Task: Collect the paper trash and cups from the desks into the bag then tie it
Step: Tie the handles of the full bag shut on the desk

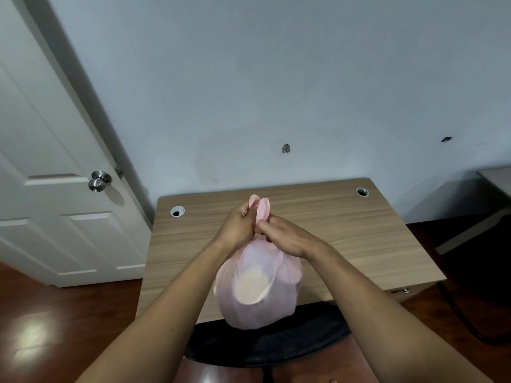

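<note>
A pale grey wall [276, 78] fills most of the room ahead, with a white panelled door [41, 161] to the left and glossy reddish wood floor [55, 313] below it. Against the wall stands the light wood-grain worktop [345, 230], and a black chair seat [276, 344] is tucked at its near edge.

The bag [257, 294] is held up at that near edge, in front of the person. Its rounded bottom overlaps the edge and the chair seat, and I cannot tell whether it rests on anything. It is thin, translucent pink plastic, full and bulging like a ball, and a pale cream rounded shape shows through the film. Its top is gathered into a narrow neck.

Both bare arms reach in to that neck. The left hand [236, 230] has its grip closed, fingers curled round the gathered plastic. The right hand [287, 239] meets it from the other side, its grip a fingertip pinch on the same neck. Two pink handle loops [261, 207] stick up just above the knuckles.

A steel door knob [99, 181] sits on the door. Two round cable holes pierce the worktop's far corners, the left one [177, 211] and the right one [362, 192].
</note>
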